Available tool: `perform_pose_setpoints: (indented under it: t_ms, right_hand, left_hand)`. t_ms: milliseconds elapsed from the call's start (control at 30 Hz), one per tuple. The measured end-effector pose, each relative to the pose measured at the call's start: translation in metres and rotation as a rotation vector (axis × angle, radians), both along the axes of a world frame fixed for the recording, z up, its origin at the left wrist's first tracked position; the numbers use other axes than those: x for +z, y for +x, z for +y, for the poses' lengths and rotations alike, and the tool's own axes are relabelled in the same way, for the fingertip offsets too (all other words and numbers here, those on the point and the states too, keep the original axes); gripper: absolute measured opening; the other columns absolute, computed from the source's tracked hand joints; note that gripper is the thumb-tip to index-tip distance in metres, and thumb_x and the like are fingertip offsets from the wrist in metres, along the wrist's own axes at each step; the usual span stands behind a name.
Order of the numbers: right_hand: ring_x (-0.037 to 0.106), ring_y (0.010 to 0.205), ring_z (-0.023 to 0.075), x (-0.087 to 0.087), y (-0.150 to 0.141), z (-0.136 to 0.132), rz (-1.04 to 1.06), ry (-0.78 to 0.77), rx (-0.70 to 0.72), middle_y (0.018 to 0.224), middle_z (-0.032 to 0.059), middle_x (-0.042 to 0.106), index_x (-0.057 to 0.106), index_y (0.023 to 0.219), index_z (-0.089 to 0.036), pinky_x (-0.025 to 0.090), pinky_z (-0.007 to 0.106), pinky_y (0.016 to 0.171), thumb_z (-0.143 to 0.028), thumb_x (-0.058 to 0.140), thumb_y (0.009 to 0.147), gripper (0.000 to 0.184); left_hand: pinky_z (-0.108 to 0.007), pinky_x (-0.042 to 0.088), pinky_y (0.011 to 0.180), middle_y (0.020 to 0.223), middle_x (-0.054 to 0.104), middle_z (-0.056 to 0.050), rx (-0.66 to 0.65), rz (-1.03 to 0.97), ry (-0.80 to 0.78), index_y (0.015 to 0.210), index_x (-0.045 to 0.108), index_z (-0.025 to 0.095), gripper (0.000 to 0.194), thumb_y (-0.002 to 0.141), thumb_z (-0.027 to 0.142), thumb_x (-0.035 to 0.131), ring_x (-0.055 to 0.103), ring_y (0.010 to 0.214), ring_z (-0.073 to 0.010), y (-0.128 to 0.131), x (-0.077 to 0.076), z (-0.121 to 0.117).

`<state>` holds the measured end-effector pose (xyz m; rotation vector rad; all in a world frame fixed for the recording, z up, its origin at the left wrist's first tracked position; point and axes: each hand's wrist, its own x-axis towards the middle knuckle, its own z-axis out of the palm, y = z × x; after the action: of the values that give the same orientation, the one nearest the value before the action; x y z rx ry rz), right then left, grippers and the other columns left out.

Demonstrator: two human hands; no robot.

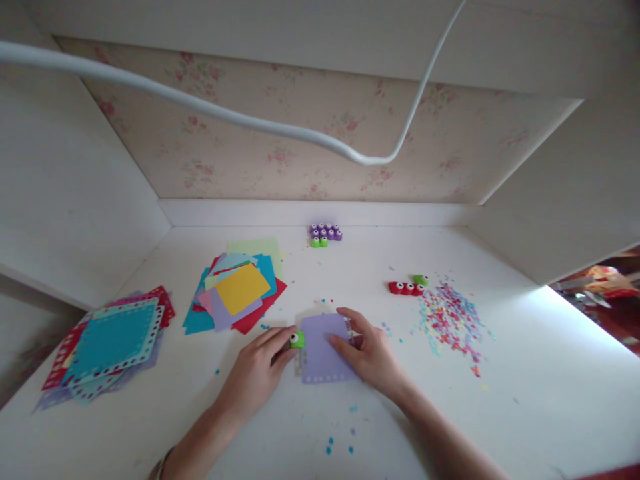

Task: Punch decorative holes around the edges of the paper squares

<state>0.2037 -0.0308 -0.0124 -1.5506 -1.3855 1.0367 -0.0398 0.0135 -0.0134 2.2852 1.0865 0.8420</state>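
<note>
A green craft punch (297, 340) with a white, eye-like button sits at the left edge of a purple paper sheet (325, 343). My left hand (260, 363) grips the punch between thumb and fingers. On the sheet's right side, my right hand (367, 347) pinches the paper, thumb on top and fingers at the far edge. Small punched holes run along the sheet's bottom edge. Whether the punch's slot is over the paper I cannot tell exactly.
Plain coloured sheets (243, 290) lie piled at left centre. Hole-edged sheets (115, 337) are stacked far left. Purple punches (327, 231) stand at the back, red punches (406, 289) and another green punch (421, 279) at right, beside scattered confetti (450, 317). A white cable (240, 119) hangs across above.
</note>
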Motion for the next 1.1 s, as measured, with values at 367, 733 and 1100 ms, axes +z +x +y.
perform_pose_setpoints:
  t_ms: [367, 733, 1100]
  right_hand:
    - [0.049, 0.129, 0.0280, 0.015, 0.004, 0.000, -0.670, 0.404, 0.173, 0.141, 0.0103, 0.054, 0.055, 0.132, -0.024, 0.042, 0.052, 0.108, -0.038, 0.063, 0.091, 0.043]
    - [0.049, 0.132, 0.0270, 0.009, 0.002, 0.000, -0.821, 0.414, 0.325, 0.136, 0.0005, 0.062, 0.065, 0.125, -0.031, 0.030, 0.057, 0.115, -0.039, 0.057, 0.096, 0.030]
    - [0.049, 0.132, 0.0273, 0.010, 0.000, 0.000, -0.835, 0.434, 0.334, 0.135, -0.0006, 0.062, 0.066, 0.124, -0.033, 0.032, 0.058, 0.114, -0.038, 0.058, 0.095, 0.030]
  left_hand:
    - [-0.031, 0.059, 0.085, 0.110, 0.071, -0.003, 0.019, -0.011, -0.042, 0.117, 0.064, 0.023, 0.027, 0.091, 0.030, 0.067, 0.070, 0.092, -0.0189, 0.001, -0.002, -0.001]
    - [-0.033, 0.055, 0.094, 0.113, 0.071, -0.004, 0.007, -0.004, -0.033, 0.118, 0.067, 0.023, 0.023, 0.096, 0.028, 0.059, 0.067, 0.104, -0.0198, 0.001, 0.000, 0.001]
    - [-0.035, 0.054, 0.094, 0.113, 0.071, -0.005, -0.015, -0.019, -0.044, 0.117, 0.069, 0.024, 0.023, 0.098, 0.029, 0.057, 0.066, 0.103, -0.0200, 0.000, -0.003, 0.000]
